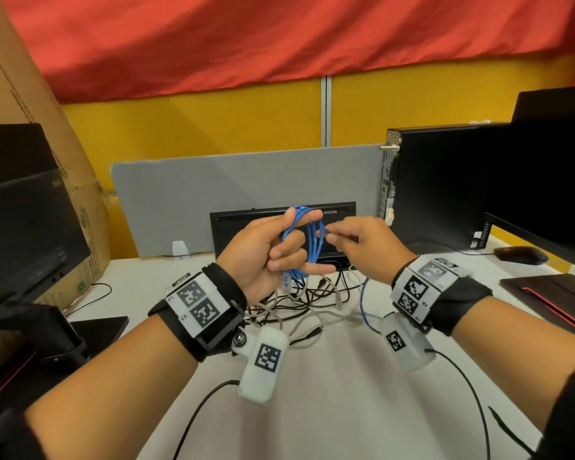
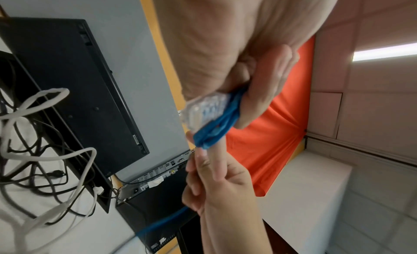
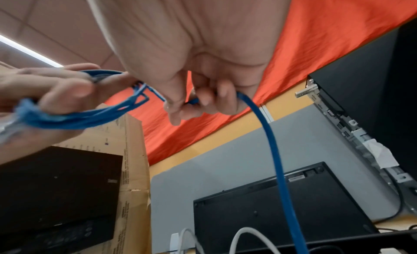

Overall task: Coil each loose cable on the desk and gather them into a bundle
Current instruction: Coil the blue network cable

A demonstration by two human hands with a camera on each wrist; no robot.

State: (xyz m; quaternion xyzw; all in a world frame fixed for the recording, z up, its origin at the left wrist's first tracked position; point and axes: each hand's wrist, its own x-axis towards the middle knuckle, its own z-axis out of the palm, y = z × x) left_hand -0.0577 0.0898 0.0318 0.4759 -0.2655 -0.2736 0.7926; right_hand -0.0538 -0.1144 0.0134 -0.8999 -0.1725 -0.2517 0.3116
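Observation:
A blue network cable [image 1: 312,240] is wound in several loops around my left hand [image 1: 273,244], raised above the desk; its clear plug [image 2: 203,108] hangs below the palm. The left thumb and fingers curl round the loops [image 3: 74,118]. My right hand [image 1: 356,242] is just to the right and pinches the free strand [image 3: 266,133], which drops from that hand toward the desk [image 1: 364,300]. A tangle of black and white cables [image 1: 309,303] lies on the white desk under both hands.
A black keyboard [image 1: 332,214] leans against a grey divider panel [image 1: 246,180] behind the hands. A black computer tower [image 1: 445,187] and a mouse [image 1: 520,255] are at the right, a monitor [image 1: 24,220] and cardboard box [image 1: 37,104] at the left.

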